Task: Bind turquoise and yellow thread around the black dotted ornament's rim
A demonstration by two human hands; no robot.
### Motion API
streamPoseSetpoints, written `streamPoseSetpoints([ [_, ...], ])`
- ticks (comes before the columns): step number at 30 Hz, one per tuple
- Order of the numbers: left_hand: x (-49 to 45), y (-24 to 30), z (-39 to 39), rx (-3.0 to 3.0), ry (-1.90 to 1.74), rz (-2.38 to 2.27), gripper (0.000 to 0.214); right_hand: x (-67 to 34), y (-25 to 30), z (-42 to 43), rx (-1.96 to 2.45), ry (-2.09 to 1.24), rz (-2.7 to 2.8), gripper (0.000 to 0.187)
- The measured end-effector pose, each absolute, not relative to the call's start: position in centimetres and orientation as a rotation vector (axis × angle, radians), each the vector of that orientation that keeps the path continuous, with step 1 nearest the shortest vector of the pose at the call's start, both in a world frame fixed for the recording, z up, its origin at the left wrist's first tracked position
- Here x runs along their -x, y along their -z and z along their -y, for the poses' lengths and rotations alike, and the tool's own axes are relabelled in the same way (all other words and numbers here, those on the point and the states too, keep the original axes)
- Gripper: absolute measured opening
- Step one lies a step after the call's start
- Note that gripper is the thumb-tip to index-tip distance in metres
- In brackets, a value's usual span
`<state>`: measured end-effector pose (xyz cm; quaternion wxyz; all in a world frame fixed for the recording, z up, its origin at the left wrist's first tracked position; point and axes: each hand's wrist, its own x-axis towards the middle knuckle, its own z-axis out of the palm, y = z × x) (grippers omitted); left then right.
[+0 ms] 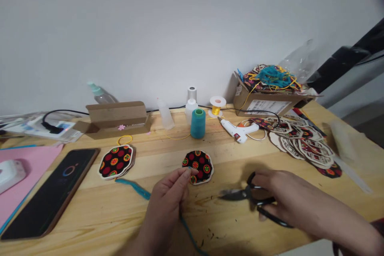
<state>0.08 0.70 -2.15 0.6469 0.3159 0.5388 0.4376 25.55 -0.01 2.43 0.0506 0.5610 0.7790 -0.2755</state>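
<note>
My left hand (171,192) is closed in a pinch on teal thread (190,232), which hangs down from it to the table's near edge. Just behind its fingertips lies a patterned ornament piece (204,164), black with red and orange flowers and a pale scalloped rim. In my right hand (279,192) are black-handled scissors (237,195), their blades pointing left and blurred. To the left, a stack of matching ornament pieces (116,161) has a yellow loop (125,140) at its top and a teal tassel (133,187) trailing below.
A teal thread spool (198,124), white bottle (191,111), yellow thread spool (217,107) and glue gun (239,130) stand or lie behind. At right are loose ornament pieces (312,148) and a full cardboard box (264,102). A phone (51,192) and open small box (118,119) are left.
</note>
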Motion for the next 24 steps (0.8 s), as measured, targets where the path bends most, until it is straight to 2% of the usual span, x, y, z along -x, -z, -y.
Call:
streamPoseSetpoints([
  [5,-0.4,1.8,-0.9,-0.590,-1.069,-1.137,0.036,-29.2,-1.1,-0.8,-1.905,0.639,-2.238,0.002],
  [11,-0.2,1.0,-1.0,-0.368,-1.054,-0.965,0.056,-30.3,-0.4,-1.2,-1.946,0.593,-2.258,0.009],
  [17,-0.1,0.9,-0.8,-0.371,-1.052,-0.906,0.064,-27.9,-0.7,-1.4,-2.019,0.627,-2.257,0.010],
  [22,-0.3,0.5,-0.5,-0.407,-1.029,-0.892,0.068,-24.3,-1.8,-2.0,-2.079,0.247,-2.249,0.010],
  [24,-0.5,0.4,-0.3,-0.426,-1.022,-0.873,0.069,-22.3,-2.2,-2.0,-2.135,0.272,-2.412,0.014],
])
